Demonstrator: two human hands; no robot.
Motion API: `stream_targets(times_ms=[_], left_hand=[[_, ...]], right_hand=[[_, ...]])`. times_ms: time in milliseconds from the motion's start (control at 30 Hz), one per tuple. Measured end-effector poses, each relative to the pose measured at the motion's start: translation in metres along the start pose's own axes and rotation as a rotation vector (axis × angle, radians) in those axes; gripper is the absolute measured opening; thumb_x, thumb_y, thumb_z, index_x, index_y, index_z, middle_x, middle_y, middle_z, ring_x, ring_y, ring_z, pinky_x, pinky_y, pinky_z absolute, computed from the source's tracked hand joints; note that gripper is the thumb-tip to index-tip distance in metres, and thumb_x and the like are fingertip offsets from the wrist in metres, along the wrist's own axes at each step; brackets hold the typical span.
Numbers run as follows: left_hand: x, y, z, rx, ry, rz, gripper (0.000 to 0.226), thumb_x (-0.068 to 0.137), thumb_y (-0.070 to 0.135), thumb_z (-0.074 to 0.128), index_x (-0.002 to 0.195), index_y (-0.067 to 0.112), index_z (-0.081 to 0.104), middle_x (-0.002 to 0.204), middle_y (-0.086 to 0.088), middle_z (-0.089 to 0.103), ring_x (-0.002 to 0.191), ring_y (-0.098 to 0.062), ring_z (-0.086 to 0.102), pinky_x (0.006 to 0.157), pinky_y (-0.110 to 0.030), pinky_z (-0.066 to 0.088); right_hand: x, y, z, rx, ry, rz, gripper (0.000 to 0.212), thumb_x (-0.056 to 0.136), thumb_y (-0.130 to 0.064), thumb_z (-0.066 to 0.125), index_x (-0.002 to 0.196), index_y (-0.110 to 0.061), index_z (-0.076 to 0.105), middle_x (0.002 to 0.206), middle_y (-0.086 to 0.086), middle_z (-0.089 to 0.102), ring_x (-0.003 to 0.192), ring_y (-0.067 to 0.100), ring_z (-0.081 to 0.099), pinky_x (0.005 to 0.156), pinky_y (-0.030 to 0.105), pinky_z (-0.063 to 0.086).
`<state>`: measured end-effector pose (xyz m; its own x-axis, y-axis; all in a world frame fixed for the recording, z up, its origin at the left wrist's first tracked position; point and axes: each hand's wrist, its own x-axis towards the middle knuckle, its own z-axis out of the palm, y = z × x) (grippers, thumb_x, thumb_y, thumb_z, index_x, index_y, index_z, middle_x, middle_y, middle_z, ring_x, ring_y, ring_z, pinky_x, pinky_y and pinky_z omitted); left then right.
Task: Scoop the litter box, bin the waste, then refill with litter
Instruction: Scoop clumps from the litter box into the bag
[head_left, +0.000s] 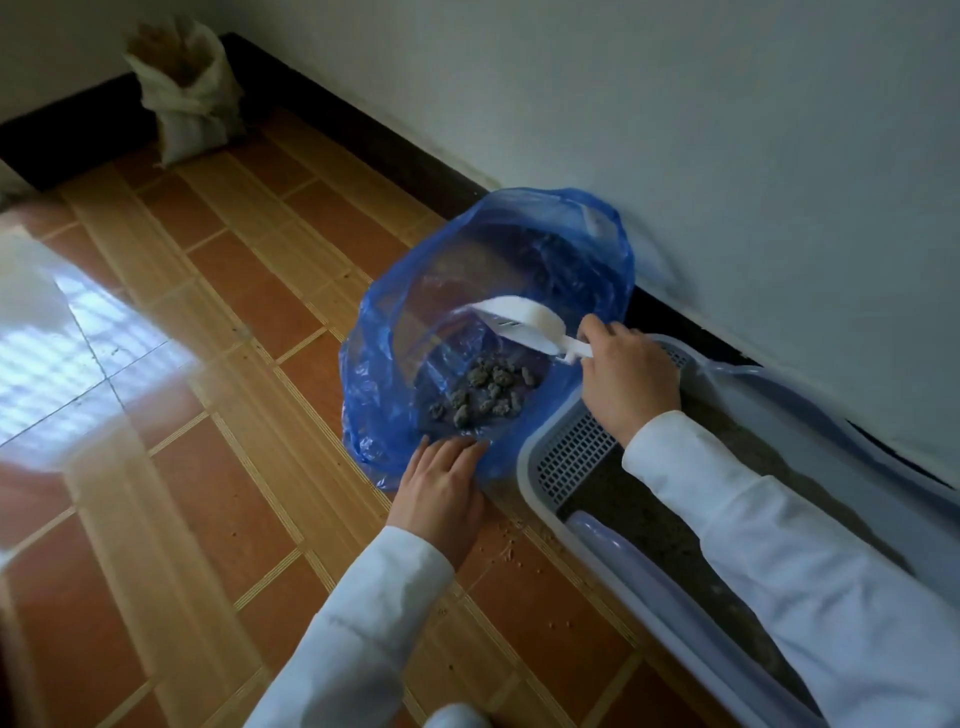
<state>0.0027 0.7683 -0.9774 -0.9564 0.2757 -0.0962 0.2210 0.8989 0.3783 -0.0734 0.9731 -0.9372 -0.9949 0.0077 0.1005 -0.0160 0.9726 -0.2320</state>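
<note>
Right hand (626, 382) grips scoop (524, 323) over blue bag (395, 364) (clumps inside); left hand (441, 483), fingers straight, presses its rim.

Your right sleeve (810, 566) hid much of the litter box (649, 571), whose far end ran off the right edge. Your right hand (626, 379) covered the scoop (524, 322) handle. The sack (187, 98) in the corner was blurred.
</note>
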Motion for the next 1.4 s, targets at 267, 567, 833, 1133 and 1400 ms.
stream_targets(times_ms=[267,567,833,1133,1400], left_hand=[[0.008,0.019,-0.006,-0.034,0.019,0.096,0.044,0.092,0.014,0.045,0.136,0.015,0.045,0.138,-0.005,0.050,0.131,-0.022,0.042,0.114,-0.043,0.027],[0.027,0.056,0.004,-0.065,0.034,0.261,0.039,0.090,0.010,0.050,0.130,0.011,0.052,0.131,-0.010,0.056,0.123,-0.028,0.049,0.108,-0.047,0.036],[0.037,0.090,0.023,-0.060,-0.031,0.340,0.041,0.090,0.009,0.051,0.130,0.012,0.051,0.133,-0.009,0.053,0.127,-0.029,0.046,0.114,-0.047,0.028],[0.034,0.103,0.034,-0.066,-0.057,0.411,0.038,0.089,0.007,0.052,0.126,0.008,0.055,0.126,-0.013,0.058,0.117,-0.031,0.053,0.101,-0.048,0.043],[0.031,0.099,0.038,-0.077,-0.059,0.418,0.032,0.093,0.011,0.049,0.123,0.006,0.058,0.123,-0.014,0.061,0.115,-0.031,0.055,0.101,-0.045,0.043]], right_hand=[[-0.018,0.032,-0.014,0.747,-0.230,0.476,0.006,0.089,-0.020,0.062,0.091,-0.016,0.058,0.085,0.007,0.069,0.074,0.018,0.067,0.066,0.031,0.056],[-0.108,0.090,-0.057,0.858,-0.267,0.627,0.007,0.092,-0.020,0.054,0.096,-0.022,0.059,0.083,-0.003,0.074,0.079,0.017,0.069,0.073,0.038,0.054],[-0.210,0.136,-0.062,0.548,-0.310,0.893,0.017,0.090,-0.008,0.054,0.089,-0.024,0.048,0.094,0.004,0.058,0.082,0.014,0.057,0.071,0.029,0.049],[-0.226,0.143,-0.046,0.251,-0.495,0.978,0.048,0.085,-0.008,0.063,0.127,-0.004,0.040,0.124,0.013,0.054,0.111,0.026,0.056,0.083,0.026,0.044],[-0.213,0.145,-0.033,0.087,-0.739,0.879,0.046,0.084,-0.018,0.067,0.124,-0.002,0.052,0.122,0.012,0.059,0.112,0.024,0.058,0.088,0.024,0.047]])
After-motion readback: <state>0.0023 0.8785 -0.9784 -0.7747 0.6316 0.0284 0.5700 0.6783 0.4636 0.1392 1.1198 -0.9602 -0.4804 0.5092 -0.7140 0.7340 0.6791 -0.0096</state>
